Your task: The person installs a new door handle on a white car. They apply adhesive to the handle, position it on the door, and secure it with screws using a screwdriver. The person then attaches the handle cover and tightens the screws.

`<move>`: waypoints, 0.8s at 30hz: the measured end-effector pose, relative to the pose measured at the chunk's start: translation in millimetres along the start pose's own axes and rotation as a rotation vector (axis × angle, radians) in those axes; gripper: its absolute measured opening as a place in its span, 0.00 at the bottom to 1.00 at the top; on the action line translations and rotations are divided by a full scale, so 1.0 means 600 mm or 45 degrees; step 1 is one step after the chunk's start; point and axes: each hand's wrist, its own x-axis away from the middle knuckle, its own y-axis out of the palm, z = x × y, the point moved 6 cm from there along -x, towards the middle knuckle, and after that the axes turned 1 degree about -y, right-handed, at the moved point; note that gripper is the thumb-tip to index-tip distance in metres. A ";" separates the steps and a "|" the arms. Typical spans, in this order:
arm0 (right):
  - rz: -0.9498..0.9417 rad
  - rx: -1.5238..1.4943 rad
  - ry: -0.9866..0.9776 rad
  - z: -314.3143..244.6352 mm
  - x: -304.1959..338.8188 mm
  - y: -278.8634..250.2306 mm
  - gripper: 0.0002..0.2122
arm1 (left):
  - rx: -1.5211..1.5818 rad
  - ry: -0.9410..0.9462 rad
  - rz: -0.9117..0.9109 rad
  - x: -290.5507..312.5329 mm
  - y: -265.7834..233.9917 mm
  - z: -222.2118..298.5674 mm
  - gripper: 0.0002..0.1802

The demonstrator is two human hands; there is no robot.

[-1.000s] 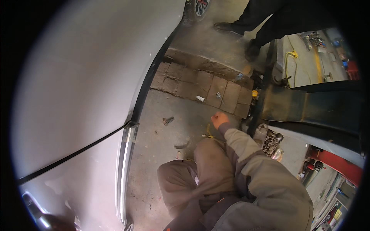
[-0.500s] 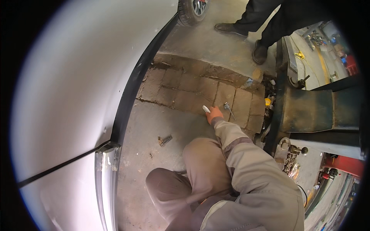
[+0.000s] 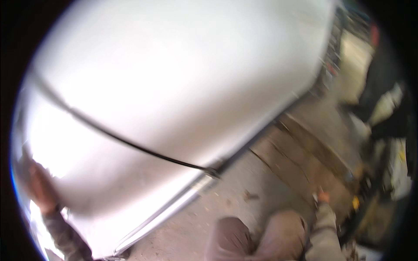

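Observation:
The picture is smeared by motion. My left hand [image 3: 42, 187] is raised at the far left, up against the white side of a car [image 3: 143, 95] and near its door handle area; its fingers are too blurred to read. Low over the brick strip [image 3: 291, 161] at the right, my right hand [image 3: 323, 197] is closed around a small white object [image 3: 316, 198]. What that object is cannot be made out. My knees [image 3: 278, 232] show between the two arms.
A dark sill line [image 3: 257, 139] runs along the car's lower edge beside me. On the concrete lies a small brownish piece [image 3: 250, 195]. Another person's dark-trousered legs [image 3: 383, 87] stand at the far right. Dark lift parts [image 3: 365, 213] stand close to my right arm.
My view has swung left, so the car fills more of it. My left hand has come into sight against the car. My right hand still reaches over the bricks.

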 end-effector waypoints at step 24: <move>0.180 -0.464 -0.843 -0.271 0.182 -0.419 0.15 | 0.440 -0.573 0.275 -0.026 -0.126 0.107 0.36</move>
